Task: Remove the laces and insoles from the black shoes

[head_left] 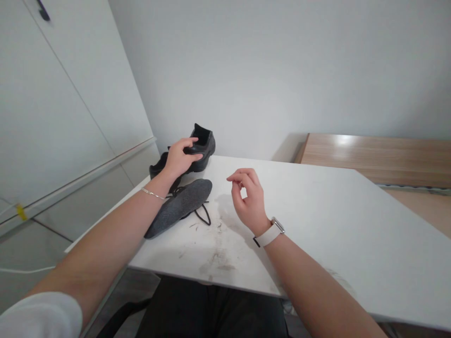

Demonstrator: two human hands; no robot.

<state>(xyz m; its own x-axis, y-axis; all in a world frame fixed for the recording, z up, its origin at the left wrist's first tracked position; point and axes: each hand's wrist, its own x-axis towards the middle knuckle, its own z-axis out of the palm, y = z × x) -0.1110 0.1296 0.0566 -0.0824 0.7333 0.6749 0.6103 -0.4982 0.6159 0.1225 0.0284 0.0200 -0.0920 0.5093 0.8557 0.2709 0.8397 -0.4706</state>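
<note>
My left hand point(180, 157) is at the side of a black shoe point(208, 145), its index finger at the opening and its thumb on the outside, with the shoe's edge between them. That shoe stands upright at the back left of the white table point(303, 211). A second black shoe point(158, 165) is partly hidden behind my left wrist. Nearer to me lies a flat, dark grey, sole-shaped piece point(183, 204), like an insole. A black shoelace point(207, 217) loops out beside it. My right hand point(248, 195) hovers over the table, fingertips curled to the thumb, nothing visible in them.
Brown smudges point(221, 263) and crumbs of dirt mark the tabletop near its front edge. A wood-grain surface point(369, 155) stands beyond the table at the right. White cabinet panels point(70, 94) rise on the left, and a grey wall point(264, 70) behind.
</note>
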